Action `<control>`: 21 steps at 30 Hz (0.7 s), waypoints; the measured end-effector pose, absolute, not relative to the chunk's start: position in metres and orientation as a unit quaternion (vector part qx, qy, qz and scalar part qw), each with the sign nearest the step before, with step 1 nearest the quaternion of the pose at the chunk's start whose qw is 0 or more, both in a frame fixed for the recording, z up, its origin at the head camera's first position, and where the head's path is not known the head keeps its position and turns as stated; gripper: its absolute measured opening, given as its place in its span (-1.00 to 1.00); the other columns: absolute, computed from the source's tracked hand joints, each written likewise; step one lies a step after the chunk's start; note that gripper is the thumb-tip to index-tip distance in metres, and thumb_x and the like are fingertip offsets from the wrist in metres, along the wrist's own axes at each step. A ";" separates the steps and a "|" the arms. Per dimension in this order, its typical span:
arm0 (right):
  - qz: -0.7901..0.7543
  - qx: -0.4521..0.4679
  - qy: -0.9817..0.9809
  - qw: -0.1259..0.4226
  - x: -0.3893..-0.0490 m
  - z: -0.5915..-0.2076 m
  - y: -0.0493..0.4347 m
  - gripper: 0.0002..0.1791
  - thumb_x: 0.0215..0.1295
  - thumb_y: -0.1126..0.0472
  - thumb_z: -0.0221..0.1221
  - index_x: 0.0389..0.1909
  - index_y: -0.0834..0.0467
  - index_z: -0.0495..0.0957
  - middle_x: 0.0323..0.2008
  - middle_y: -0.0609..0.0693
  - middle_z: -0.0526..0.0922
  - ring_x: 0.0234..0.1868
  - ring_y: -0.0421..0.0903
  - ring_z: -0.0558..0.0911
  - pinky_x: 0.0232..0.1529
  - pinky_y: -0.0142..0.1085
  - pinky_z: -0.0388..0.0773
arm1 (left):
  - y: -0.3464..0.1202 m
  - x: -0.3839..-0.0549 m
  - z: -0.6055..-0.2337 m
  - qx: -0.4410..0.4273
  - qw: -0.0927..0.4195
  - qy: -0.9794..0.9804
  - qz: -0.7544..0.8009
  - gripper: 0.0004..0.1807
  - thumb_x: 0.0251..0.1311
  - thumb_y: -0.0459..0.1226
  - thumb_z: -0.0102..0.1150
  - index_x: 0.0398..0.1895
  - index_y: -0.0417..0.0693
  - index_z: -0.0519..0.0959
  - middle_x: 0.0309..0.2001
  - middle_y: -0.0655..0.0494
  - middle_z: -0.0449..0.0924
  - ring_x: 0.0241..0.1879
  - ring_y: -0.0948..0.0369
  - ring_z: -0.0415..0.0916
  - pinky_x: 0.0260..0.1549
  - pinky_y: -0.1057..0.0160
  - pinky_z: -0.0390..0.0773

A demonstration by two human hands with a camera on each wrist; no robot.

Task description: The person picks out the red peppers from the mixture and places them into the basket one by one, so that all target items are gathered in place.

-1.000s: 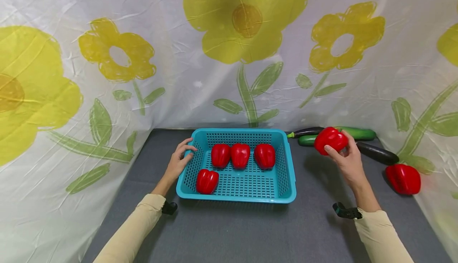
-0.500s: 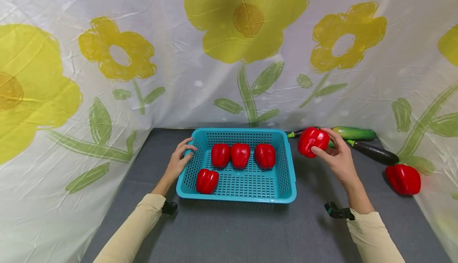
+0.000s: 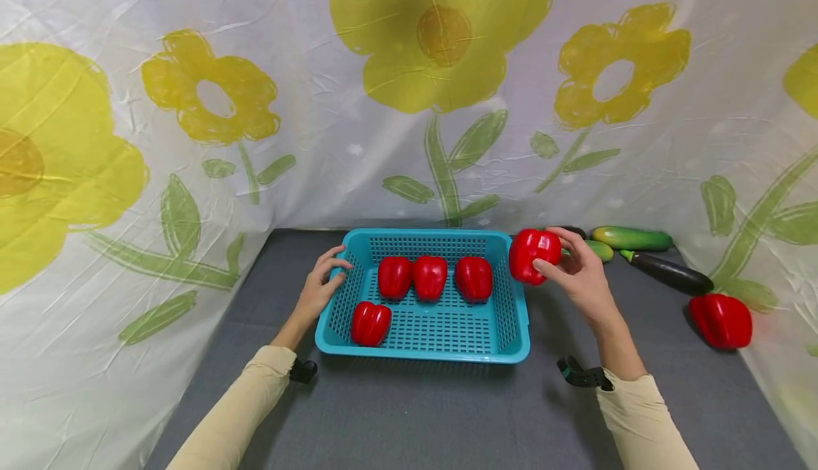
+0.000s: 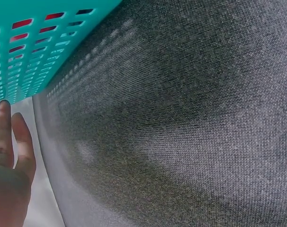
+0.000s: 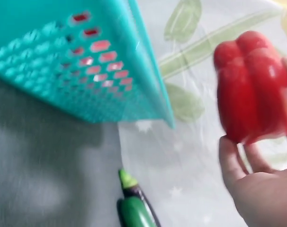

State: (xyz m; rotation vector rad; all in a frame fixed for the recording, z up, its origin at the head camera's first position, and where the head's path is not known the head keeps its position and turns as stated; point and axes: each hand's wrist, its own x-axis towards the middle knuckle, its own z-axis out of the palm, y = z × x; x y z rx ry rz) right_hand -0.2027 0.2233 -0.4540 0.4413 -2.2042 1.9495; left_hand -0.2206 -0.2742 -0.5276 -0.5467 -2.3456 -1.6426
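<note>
My right hand [image 3: 583, 280] grips a red bell pepper [image 3: 532, 255] between thumb and fingers, raised beside the right rim of a blue-green plastic basket [image 3: 422, 355]. In the right wrist view the held bell pepper [image 5: 252, 90] is off the table, with fingertips under and around it. Inside the basket lie several more red bell peppers [image 3: 429, 278], three along the back and one at the front left [image 3: 371, 324]. My left hand [image 3: 316, 289] rests at the basket's left rim, fingers loosely spread. In the left wrist view, fingers [image 4: 23, 139] lie close against the perforated basket wall [image 4: 34, 47].
Behind my right hand lie an eggplant [image 3: 667, 274], a green cucumber-like vegetable [image 3: 633, 238] and other partly hidden vegetables. Another red bell pepper [image 3: 721, 321] sits at the table's right edge. A flower-printed white curtain [image 3: 358, 172] hangs behind the grey tabletop [image 3: 409, 413].
My right hand has carried the bell pepper leftward, from above the vegetables to the basket's right rim. The left hand and the basket have stayed in place.
</note>
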 end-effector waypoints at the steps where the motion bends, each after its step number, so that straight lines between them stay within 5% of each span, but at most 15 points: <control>1: 0.653 0.148 -0.739 0.075 -0.203 -0.454 0.221 -0.30 0.30 0.38 0.32 0.43 0.21 0.31 0.26 0.12 0.42 0.01 0.06 0.56 -0.13 -0.29 0.62 | -0.274 -0.221 -0.528 -0.185 0.113 -0.801 -0.559 -0.80 0.44 -0.54 -0.04 -0.02 -0.40 0.56 0.48 -0.27 0.15 0.44 -0.22 0.05 0.13 -0.38 0.21; 9: 0.668 0.150 -0.729 0.018 -0.206 -0.450 0.198 -0.32 0.35 0.29 0.31 0.45 0.13 0.31 0.29 0.14 0.39 0.11 0.19 0.50 -0.08 -0.20 0.62 | -0.276 -0.223 -0.531 -0.187 0.110 -0.799 -0.562 -0.80 0.41 -0.56 -0.06 -0.04 -0.46 0.55 0.45 -0.41 0.12 0.42 -0.30 0.03 0.11 -0.43 0.21; 21: 0.680 0.150 -0.717 -0.025 -0.212 -0.447 0.164 -0.34 0.31 0.30 0.34 0.40 0.19 0.35 0.26 0.17 0.43 0.13 0.21 0.49 -0.07 -0.16 0.62 | -0.275 -0.222 -0.529 -0.197 0.111 -0.788 -0.572 -0.79 0.43 -0.56 -0.06 -0.01 -0.48 0.53 0.47 -0.38 0.10 0.44 -0.28 0.01 0.13 -0.47 0.18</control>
